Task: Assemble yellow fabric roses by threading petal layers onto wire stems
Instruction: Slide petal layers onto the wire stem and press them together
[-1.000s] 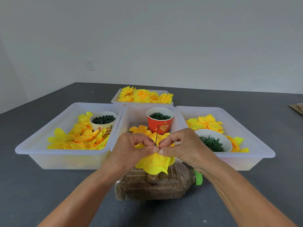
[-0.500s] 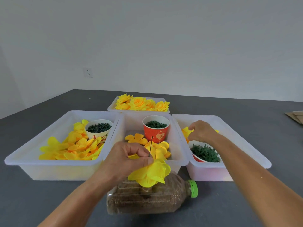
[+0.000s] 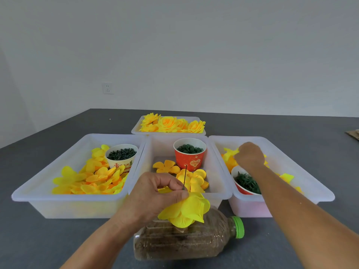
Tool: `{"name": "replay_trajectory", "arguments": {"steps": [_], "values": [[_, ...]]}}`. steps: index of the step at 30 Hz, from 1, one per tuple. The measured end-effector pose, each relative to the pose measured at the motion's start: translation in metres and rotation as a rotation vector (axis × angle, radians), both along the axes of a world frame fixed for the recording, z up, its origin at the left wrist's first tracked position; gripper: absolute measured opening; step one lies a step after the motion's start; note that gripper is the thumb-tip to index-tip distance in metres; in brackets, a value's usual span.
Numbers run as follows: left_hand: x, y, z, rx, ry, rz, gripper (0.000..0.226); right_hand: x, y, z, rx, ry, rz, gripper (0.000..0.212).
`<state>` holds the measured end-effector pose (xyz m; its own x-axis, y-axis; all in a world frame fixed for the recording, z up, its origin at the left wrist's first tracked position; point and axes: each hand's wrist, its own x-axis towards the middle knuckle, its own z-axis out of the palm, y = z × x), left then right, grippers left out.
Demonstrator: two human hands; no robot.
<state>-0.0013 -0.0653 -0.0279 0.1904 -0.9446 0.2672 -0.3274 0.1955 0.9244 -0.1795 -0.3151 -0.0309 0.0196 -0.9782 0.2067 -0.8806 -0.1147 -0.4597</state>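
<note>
My left hand [image 3: 155, 193] pinches a half-built yellow rose [image 3: 186, 210] just above a lying bottle, with its thin wire stem [image 3: 185, 177] sticking up past my thumb. My right hand [image 3: 249, 155] is down in the right bin [image 3: 314, 183], fingers curled over the loose yellow petal layers [image 3: 229, 155] there; whether it grips one is hidden. More petal layers [image 3: 91, 177] fill the left bin, and a few petal layers [image 3: 194, 179] lie in the middle bin.
A brown-filled plastic bottle [image 3: 186, 243] with a green cap lies in front of the bins. Cups of dark green parts stand in the left bin [image 3: 122, 155], middle bin [image 3: 189, 152] and right bin [image 3: 245, 182]. A back tray [image 3: 136, 130] holds finished roses.
My right hand let go of the rose and reached right into the right bin's petals. My left hand kept hold of the rose and wire.
</note>
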Motion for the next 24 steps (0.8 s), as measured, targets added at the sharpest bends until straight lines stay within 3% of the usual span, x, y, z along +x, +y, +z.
{"name": "replay_trajectory", "arguments": {"steps": [2, 4, 5, 6, 10, 18, 24], "values": [[0.000, 0.000, 0.000, -0.003, 0.001, 0.007, 0.009, -0.014, -0.005, 0.008, 0.019, -0.228, 0.011, 0.037], [-0.001, 0.001, 0.001, -0.001, 0.003, 0.015, 0.010, -0.029, -0.002, 0.014, 0.062, -0.632, 0.061, 0.042], [-0.002, 0.001, 0.001, -0.001, 0.010, 0.019, 0.010, -0.035, 0.003, 0.018, 0.074, -0.808, 0.072, 0.018], [-0.002, 0.001, 0.001, 0.000, 0.018, 0.023, 0.010, -0.040, 0.004, 0.019, 0.106, -0.951, 0.060, 0.034], [-0.005, 0.003, 0.003, 0.001, 0.016, 0.026, 0.015, -0.052, 0.015, 0.024, 0.222, -1.232, 0.069, 0.042], [-0.006, 0.003, 0.004, -0.009, 0.017, 0.026, 0.009, -0.050, 0.043, 0.042, 0.402, -1.248, 0.343, 0.018], [-0.005, 0.003, 0.003, -0.008, 0.009, 0.027, 0.010, -0.033, 0.085, 0.060, 0.502, -1.046, 0.582, 0.023]]}}
